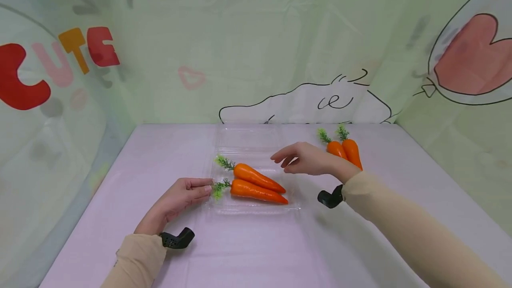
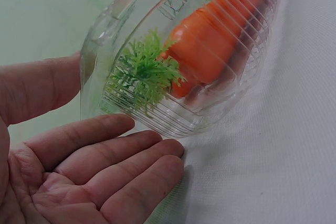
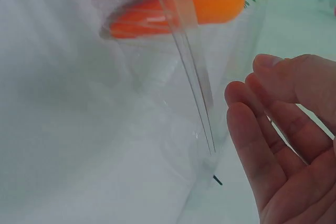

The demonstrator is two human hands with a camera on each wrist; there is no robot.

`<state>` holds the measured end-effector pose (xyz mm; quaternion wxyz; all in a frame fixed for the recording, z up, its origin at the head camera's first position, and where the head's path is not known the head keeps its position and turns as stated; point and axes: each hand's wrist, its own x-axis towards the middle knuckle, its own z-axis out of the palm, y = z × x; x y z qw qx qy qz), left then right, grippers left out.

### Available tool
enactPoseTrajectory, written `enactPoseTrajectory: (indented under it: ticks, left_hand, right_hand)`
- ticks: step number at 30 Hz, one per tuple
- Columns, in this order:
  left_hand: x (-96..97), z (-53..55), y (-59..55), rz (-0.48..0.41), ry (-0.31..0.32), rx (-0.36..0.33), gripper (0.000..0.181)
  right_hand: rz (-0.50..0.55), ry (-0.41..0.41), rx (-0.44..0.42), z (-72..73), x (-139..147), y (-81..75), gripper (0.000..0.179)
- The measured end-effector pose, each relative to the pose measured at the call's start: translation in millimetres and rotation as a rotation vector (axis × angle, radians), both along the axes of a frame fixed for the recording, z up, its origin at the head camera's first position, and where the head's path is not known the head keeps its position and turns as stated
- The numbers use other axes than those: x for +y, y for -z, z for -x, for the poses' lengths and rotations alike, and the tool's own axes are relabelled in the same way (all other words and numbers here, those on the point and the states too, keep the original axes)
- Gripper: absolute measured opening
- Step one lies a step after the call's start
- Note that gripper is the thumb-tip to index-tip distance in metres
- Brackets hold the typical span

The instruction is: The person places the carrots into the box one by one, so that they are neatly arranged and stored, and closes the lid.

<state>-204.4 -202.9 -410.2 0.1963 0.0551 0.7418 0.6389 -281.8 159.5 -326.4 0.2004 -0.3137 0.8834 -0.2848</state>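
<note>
Two glossy orange carrots with leafy green tops, the far one (image 1: 258, 177) and the near one (image 1: 256, 191), lie side by side in a clear plastic box (image 1: 256, 210). Their tops point left and their tips right. At the box's left end, my left hand (image 1: 188, 194) touches the wall with its thumb, its fingers nearly straight and beside the box's edge in the left wrist view. Above the box's right side hovers my right hand (image 1: 304, 159), fingers loosely bent with nothing between them. The box's clear lid (image 1: 250, 137) lies folded back behind it.
Two more carrots, one (image 1: 337, 149) beside the other (image 1: 352, 152), lie at the back right of the table (image 1: 168, 146), partly behind the right forearm. Printed cloth walls (image 1: 256, 34) stand at the back and both sides.
</note>
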Motion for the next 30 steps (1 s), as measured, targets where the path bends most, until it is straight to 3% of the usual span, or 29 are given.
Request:
enactPoseTrajectory:
  ticks: [6, 14, 22, 30]
  left_hand:
    - [0.4, 0.0, 0.2, 0.008, 0.002, 0.002, 0.050]
    - [0.1, -0.6, -0.5, 0.009, 0.010, 0.004, 0.050]
    - [0.4, -0.9, -0.8, 0.015, 0.015, 0.001, 0.051]
    - [-0.9, -0.6, 0.2, 0.010, 0.019, 0.004, 0.051]
  right_hand:
    - [0.055, 0.040, 0.024, 1.3, 20, -7.3, 0.041]
    - [0.079, 0.160, 0.056, -1.8, 51, -15.7, 0.042]
    - [0.020, 0.258, 0.144, -4.2, 80, -23.5, 0.036]
    - [0.001, 0.298, 0.141, -6.2, 106, -35.4, 0.038]
